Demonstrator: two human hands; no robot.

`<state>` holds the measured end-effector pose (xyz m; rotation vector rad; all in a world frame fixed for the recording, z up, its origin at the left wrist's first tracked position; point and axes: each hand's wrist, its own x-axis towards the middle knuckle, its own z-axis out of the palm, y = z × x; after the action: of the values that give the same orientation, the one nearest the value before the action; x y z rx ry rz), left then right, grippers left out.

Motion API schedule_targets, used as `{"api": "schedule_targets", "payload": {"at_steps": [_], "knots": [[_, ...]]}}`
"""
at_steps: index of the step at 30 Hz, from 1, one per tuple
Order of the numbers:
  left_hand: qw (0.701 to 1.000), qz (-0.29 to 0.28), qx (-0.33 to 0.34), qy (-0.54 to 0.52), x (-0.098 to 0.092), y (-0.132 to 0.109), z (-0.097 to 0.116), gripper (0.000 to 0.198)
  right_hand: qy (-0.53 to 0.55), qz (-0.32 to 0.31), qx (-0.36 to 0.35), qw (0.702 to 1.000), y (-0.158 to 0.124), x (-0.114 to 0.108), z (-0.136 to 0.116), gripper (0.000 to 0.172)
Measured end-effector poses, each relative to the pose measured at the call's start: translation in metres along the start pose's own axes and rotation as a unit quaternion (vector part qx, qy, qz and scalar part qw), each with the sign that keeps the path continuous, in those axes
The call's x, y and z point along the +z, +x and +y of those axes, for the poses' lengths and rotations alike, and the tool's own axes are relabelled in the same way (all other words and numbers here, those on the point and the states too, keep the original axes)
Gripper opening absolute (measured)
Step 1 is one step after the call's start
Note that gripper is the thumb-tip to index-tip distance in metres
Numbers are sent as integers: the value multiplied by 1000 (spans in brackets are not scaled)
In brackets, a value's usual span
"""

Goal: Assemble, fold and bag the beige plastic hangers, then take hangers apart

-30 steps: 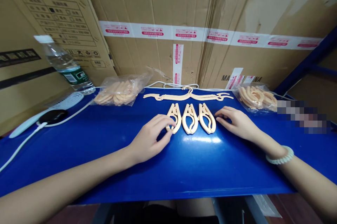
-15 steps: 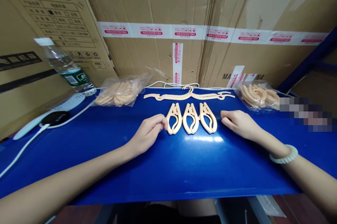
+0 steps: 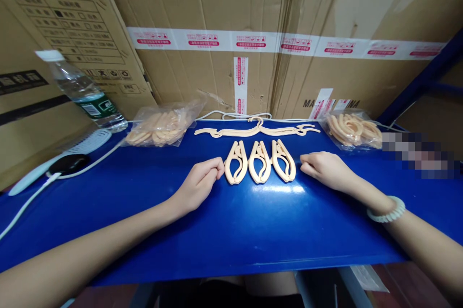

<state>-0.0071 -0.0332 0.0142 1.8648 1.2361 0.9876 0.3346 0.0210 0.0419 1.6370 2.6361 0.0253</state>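
Note:
Three folded beige travel hangers lie in a row on the blue tabletop (image 3: pixel 217 240): a left one (image 3: pixel 245 169), a middle one (image 3: pixel 252 169) and a right one (image 3: pixel 291 168). Behind them an unfolded hanger (image 3: pixel 235 132) is spread sideways, its hook toward the cardboard. My left hand (image 3: pixel 200 182) rests as a loose fist right beside the left folded hanger; whether it touches is hard to tell. My right hand (image 3: pixel 323 168), also curled closed, rests a short gap to the right of the right folded hanger. Nothing shows in either hand.
Clear bags of folded hangers lie at left (image 3: pixel 159 127) and right (image 3: pixel 350 129). A water bottle (image 3: pixel 96 100), a pale blue hairbrush (image 3: pixel 36 175) and a black round device (image 3: pixel 68 164) with a white cable are at the left. Cardboard boxes (image 3: pixel 202 4) wall the back.
The view has shifted slightly, moving the scene a little left. My left fingers are curled in more tightly beside the left hanger. The hangers keep their arrangement; my right hand stays closed.

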Motion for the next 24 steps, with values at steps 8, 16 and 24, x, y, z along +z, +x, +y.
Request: {"api": "schedule_targets", "payload": {"at_steps": [8, 16, 24], "knots": [[999, -15, -24, -32, 0, -2, -4, 13, 16, 1, 5, 1000, 0, 1, 2, 28], [997, -49, 24, 50, 0, -1, -2, 19, 19, 0, 2, 1000, 1, 1, 2, 27], [993, -68, 52, 83, 1, -1, -4, 22, 18, -2, 0, 1000, 2, 1, 1, 27]]}}
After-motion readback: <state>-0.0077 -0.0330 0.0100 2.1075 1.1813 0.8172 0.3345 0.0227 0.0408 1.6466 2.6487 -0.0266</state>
